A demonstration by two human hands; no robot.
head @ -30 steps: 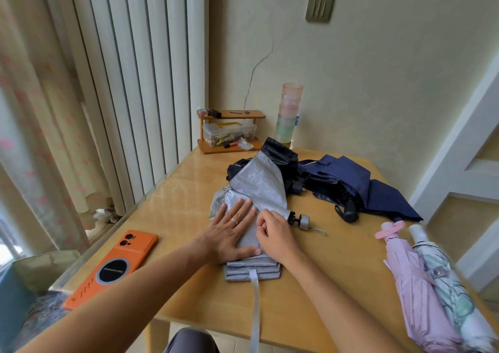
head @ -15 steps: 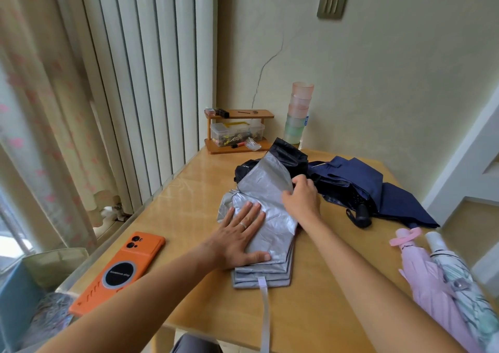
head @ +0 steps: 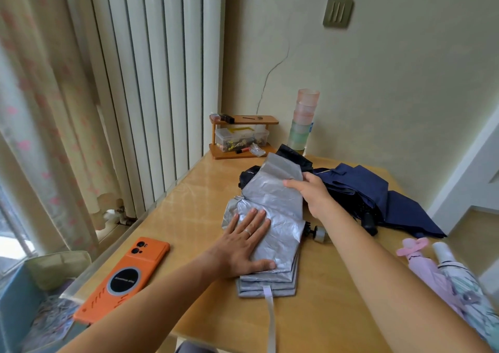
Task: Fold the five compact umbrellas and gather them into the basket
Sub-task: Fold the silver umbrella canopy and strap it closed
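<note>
1. In the head view, your left hand [head: 244, 247] lay flat with straight fingers and pressed down on the silver umbrella [head: 278, 206]. It clasped nothing.
2. Your right hand [head: 310, 190] grasped the far flap of that same canopy, thumb on top and fingers curled round its right edge.
3. The silver umbrella rested mid-table [head: 189, 190] with its pleats stacked at the near end. Its strap [head: 270, 320] hung over the near edge, and its handle [head: 320, 234] poked out beside your right forearm.
4. The navy umbrella [head: 378, 190] sprawled loose behind your right hand. The pink umbrella [head: 429, 271] and the white umbrella [head: 464, 277] lay rolled side by side at the table's right edge.
5. An orange phone [head: 124, 277] lay face down near the left edge, apart from the umbrellas.
</note>
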